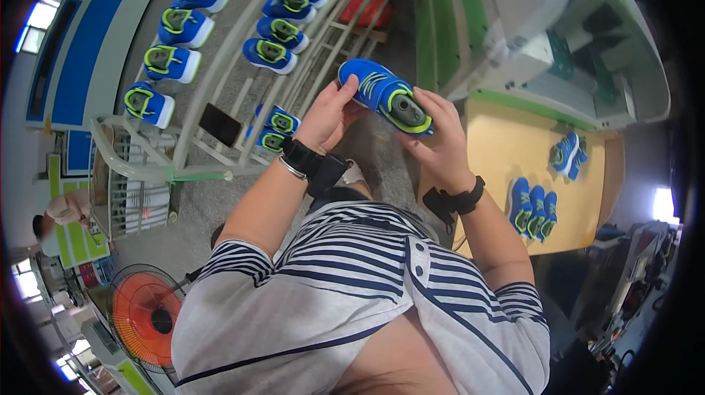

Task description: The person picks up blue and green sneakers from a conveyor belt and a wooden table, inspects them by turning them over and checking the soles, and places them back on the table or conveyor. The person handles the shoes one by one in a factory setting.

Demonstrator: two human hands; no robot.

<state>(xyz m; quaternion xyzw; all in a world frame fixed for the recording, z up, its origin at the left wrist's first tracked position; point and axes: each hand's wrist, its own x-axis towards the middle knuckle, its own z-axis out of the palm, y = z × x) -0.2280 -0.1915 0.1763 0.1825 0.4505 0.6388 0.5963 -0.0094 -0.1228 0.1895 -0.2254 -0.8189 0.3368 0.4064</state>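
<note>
A blue sneaker (380, 91) with lime-green collar trim is held between my two hands, its dark last-like insert showing in the opening. My left hand (328, 115) grips the toe end, thumb on the upper. At the heel, my right hand (441, 139) has its fingers and thumb wrapped round the collar. Matching sneakers (270, 55) stand in rows on a pale tubular rack (213, 105) to the left. On the tan table (486, 145) at the right sit several more blue sneakers (532, 209), toes pointing away.
A green and white machine (514, 35) with a clear cover stands behind the table. Something red (366, 8) lies low behind the rack. A dark flat tablet-like object (220, 125) rests on the rack. An orange fan (148, 317) and another person (64, 211) are at the left.
</note>
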